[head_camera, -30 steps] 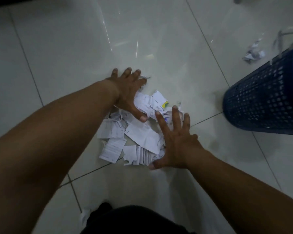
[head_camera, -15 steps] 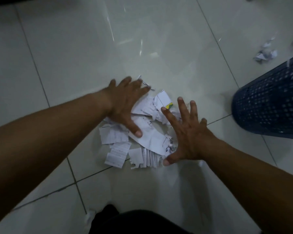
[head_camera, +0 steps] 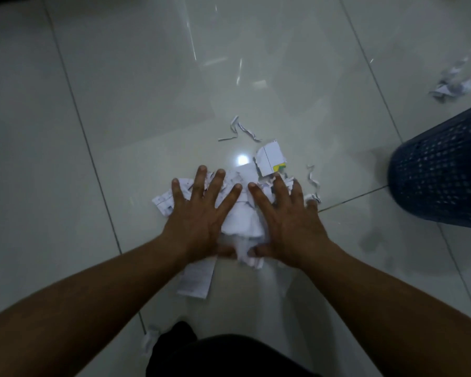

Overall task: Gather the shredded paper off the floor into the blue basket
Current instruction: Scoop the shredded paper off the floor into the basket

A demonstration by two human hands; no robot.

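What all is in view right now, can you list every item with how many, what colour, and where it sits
paper pile: one heap, white, on the floor at centre, under and between both hands
torn piece with a yellow-green corner: one, white, just beyond the pile
thin strips: a few, white, farther out beyond the pile
printed slip: one, white, near side of the pile
crumpled scraps: small cluster, white, far right beyond the basket
small scrap: one, white, bottom edge by the dark clothing
blue basket: one, dark blue, perforated, right edge
floor: glossy pale tiles
left hand: spread flat on the pile
right hand: spread flat on the pile
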